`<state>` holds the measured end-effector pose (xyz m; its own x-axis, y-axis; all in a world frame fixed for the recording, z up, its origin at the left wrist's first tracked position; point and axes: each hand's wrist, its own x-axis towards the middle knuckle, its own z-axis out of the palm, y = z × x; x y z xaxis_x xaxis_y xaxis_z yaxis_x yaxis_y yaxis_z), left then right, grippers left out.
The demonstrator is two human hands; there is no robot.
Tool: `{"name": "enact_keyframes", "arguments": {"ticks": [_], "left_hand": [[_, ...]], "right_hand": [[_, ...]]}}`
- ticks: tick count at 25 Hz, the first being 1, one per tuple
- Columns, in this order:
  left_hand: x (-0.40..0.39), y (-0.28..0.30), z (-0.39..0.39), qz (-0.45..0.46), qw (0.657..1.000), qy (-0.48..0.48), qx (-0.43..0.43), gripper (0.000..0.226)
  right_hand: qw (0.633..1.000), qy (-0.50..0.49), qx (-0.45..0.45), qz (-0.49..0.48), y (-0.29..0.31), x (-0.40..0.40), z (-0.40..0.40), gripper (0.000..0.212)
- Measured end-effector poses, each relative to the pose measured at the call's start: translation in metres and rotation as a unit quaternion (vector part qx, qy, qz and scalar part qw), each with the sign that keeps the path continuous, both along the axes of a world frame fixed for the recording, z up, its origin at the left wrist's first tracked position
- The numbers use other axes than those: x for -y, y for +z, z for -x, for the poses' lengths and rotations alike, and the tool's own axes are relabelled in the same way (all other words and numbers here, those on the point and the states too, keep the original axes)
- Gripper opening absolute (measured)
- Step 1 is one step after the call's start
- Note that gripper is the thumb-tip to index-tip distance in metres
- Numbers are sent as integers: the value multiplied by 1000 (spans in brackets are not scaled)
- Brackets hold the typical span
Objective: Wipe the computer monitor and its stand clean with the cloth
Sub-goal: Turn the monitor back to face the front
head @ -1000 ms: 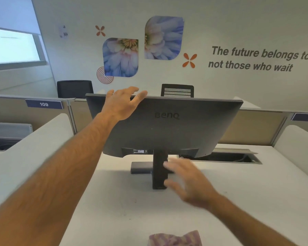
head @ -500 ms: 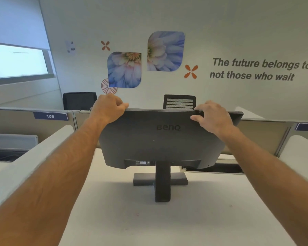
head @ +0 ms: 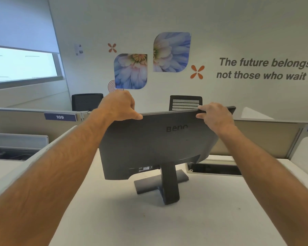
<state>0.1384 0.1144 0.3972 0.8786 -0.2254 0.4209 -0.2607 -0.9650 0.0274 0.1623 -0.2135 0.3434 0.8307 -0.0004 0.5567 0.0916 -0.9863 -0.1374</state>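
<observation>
The monitor (head: 149,142) stood near the middle of the desk (head: 167,224), its back toward the person and its screen facing the far wall. Its long axis ran left to right, skewed so that the left end sat nearer the person and the right end swung away toward the far edge. The stand (head: 169,183) rose from a flat foot resting on the desk, its post under the middle of the panel.

Both hands were on the top edge. The left hand (head: 118,107) gripped the top left corner, fingers curled over to the hidden screen side, thumb pressed on the back. The right hand (head: 215,114) clamped the top edge near the right corner, fingers over the rim and thumb behind. The two hands were well apart, one at each end, about equally near to the panel.

No cloth showed in view. Probably the step was turning the monitor on its foot to bring the screen round; the hold at both ends suited a twist about the post. Whether the foot was lifted off the desk could not be told from here.

A cable slot (head: 215,169) lay just beside the foot, toward the far right edge.
</observation>
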Motion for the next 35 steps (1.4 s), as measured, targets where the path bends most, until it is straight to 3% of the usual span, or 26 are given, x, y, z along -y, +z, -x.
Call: {"name": "enact_keyframes", "arguments": {"ticks": [7, 9, 13, 15, 17, 19, 20, 21, 24, 25, 27, 29, 35], "left_hand": [[32, 25, 33, -66, 983, -75, -151, 34], [41, 29, 44, -52, 975, -93, -194, 35], [63, 31, 58, -18, 956, -145, -253, 41], [68, 30, 58, 21, 938, -182, -293, 41], [68, 28, 45, 86, 924, -201, -312, 35], [68, 25, 22, 87, 949, -188, -238, 17], [68, 23, 10, 40, 969, -174, -171, 19], [70, 22, 0, -26, 980, -164, -115, 29], [84, 14, -13, -215, 958, -171, -78, 70], [91, 11, -14, -260, 946, -177, -78, 77], [105, 7, -17, -304, 931, -185, -75, 74], [116, 6, -22, -318, 927, -192, -53, 65], [115, -1, -42, -294, 943, -153, -30, 61]], "right_hand": [[998, 23, -7, 66, -1, -19, -17, 23], [998, 39, -29, 35, -2, -29, -17, 22], [983, 83, -135, -91, 5, -50, -16, 43], [936, 136, -204, -253, 8, -59, -2, 48], [855, 194, -248, -412, 9, -67, 17, 50], [807, 220, -268, -478, 12, -75, 42, 44], [800, 220, -282, -482, 12, -80, 52, 41], [797, 211, -304, -478, 11, -85, 61, 47], [781, 166, -385, -463, 4, -100, 82, 125], [778, 164, -395, -461, 1, -105, 87, 135], [768, 166, -401, -471, -3, -109, 93, 127], [763, 165, -392, -487, -2, -107, 91, 104], [770, 180, -402, -461, 11, -89, 83, 65]]}}
